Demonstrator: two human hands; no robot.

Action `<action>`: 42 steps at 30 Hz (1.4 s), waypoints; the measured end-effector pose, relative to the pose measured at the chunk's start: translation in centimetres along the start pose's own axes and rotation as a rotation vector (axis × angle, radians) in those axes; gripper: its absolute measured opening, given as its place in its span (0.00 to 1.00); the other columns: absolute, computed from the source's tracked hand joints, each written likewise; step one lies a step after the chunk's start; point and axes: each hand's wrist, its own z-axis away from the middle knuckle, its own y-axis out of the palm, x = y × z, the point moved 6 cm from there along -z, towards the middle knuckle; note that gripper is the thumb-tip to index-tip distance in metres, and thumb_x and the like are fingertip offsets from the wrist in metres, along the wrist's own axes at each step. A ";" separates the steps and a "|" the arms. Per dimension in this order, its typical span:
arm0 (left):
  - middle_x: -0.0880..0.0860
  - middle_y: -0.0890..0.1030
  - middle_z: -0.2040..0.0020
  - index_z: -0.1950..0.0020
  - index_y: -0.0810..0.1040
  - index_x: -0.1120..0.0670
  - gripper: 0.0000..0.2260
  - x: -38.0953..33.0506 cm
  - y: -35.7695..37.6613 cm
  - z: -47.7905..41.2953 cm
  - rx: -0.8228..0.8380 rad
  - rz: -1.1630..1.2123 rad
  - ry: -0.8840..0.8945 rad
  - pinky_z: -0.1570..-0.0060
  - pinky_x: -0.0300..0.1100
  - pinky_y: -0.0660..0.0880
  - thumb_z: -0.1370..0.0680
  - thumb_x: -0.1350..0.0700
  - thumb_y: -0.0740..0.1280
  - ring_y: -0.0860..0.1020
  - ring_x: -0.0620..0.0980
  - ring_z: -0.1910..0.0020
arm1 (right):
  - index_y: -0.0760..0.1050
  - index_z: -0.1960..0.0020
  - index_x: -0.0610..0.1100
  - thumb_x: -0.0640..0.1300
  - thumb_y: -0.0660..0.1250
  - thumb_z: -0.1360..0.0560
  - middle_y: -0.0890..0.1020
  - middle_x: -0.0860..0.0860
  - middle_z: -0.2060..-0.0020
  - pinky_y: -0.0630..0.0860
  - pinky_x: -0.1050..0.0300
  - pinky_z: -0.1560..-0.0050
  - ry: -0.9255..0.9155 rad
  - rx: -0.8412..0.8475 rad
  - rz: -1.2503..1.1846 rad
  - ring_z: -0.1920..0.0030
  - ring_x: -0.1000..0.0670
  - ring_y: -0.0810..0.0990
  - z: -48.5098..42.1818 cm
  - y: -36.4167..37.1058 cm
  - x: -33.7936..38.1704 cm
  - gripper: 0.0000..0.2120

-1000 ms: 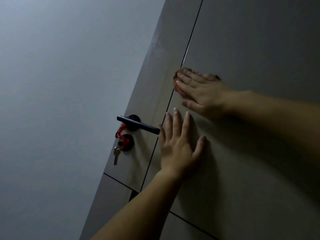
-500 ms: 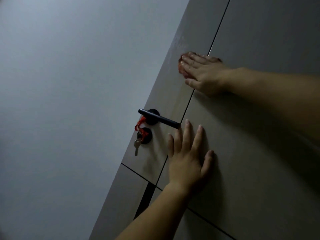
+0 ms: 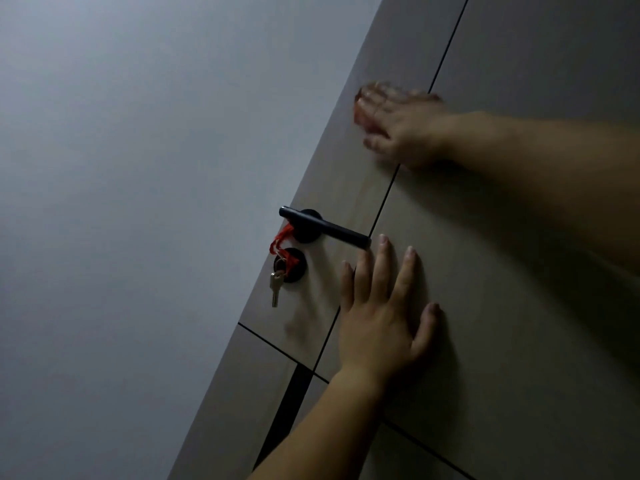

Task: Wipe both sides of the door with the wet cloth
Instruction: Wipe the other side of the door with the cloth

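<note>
Slid leftward, our right grip (image 3: 405, 128) presses the cloth (image 3: 360, 116) flat-fingered on the door (image 3: 519, 341); left grip (image 3: 377, 320), splayed below, braces; keep pressure even

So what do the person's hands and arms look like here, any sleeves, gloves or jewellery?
Both forearms are bare, no sleeve in view. The left hand and right hand wear no gloves, and no ring, watch or bracelet shows, though the right one is blurred.

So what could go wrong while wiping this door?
The cloth barely peeks out under the right hand, so it might slip free. Wiping lower could snag the key hanging on its red string below the handle. The left hand pressed on the door may leave prints.
</note>
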 end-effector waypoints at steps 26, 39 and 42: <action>0.49 0.34 0.17 0.18 0.37 0.41 0.32 0.1 0.0 0.6 0.005 -0.018 -0.015 0.22 0.53 0.32 0.20 0.31 0.39 0.32 0.52 0.19 | 0.58 0.20 0.56 0.39 0.57 0.16 0.53 0.59 0.19 0.38 0.53 0.20 -0.383 0.140 -0.186 0.20 0.59 0.42 6.3 3.6 2.7 0.27; 0.50 0.36 0.17 0.18 0.39 0.42 0.32 0.4 0.2 1.5 -0.008 -0.003 -0.016 0.22 0.52 0.31 0.20 0.33 0.42 0.32 0.53 0.19 | 0.54 0.18 0.53 0.46 0.51 0.19 0.51 0.55 0.18 0.39 0.55 0.23 -0.300 0.040 -0.136 0.19 0.54 0.44 9.4 3.4 -0.9 0.29; 0.50 0.36 0.17 0.18 0.39 0.42 0.32 0.3 0.2 1.5 -0.019 -0.018 -0.015 0.22 0.51 0.31 0.20 0.33 0.43 0.32 0.53 0.19 | 0.45 0.17 0.50 0.58 0.45 0.21 0.45 0.50 0.17 0.39 0.54 0.22 0.026 -0.051 -0.043 0.18 0.49 0.42 9.8 2.5 -4.5 0.35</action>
